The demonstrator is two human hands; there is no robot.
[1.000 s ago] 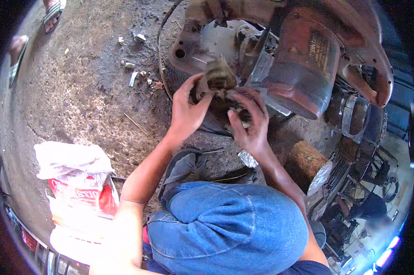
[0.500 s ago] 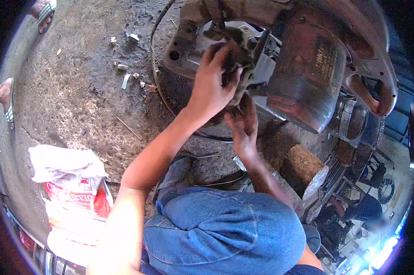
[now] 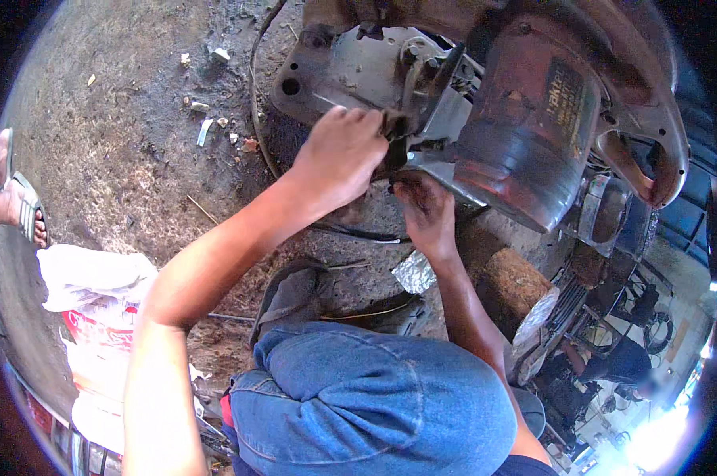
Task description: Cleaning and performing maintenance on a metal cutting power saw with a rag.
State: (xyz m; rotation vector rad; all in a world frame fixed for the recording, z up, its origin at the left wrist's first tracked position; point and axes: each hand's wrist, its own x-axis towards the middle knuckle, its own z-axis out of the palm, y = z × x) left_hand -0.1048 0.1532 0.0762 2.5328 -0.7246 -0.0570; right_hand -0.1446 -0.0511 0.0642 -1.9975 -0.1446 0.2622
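A worn cut-off saw with a reddish-brown motor (image 3: 517, 135) stands in front of me. My left hand (image 3: 339, 155) is at its base plate (image 3: 295, 86), back of the hand up, with the fingers curled round a dark, grimy part (image 3: 396, 131) whose kind I cannot make out. My right hand (image 3: 428, 214) is just below and to the right, palm side partly showing and smudged dark. Its fingers are bent in under the lower edge of the saw's metal bracket (image 3: 446, 176); what they pinch is hidden. Bolts (image 3: 420, 57) show on the base above my hands.
A black cable (image 3: 257, 103) curves over the dirty floor. A cut log (image 3: 525, 293) and a crumpled foil piece (image 3: 414, 272) lie right of my knee. White-and-red sacks (image 3: 97, 333) sit at left, near another person's sandalled feet (image 3: 21, 202). Another person (image 3: 620, 361) is at far right.
My left hand has moved down and left, baring the bolted base plate. My right hand has shifted slightly, fingers still bent. The other person's feet at left have come closer together.
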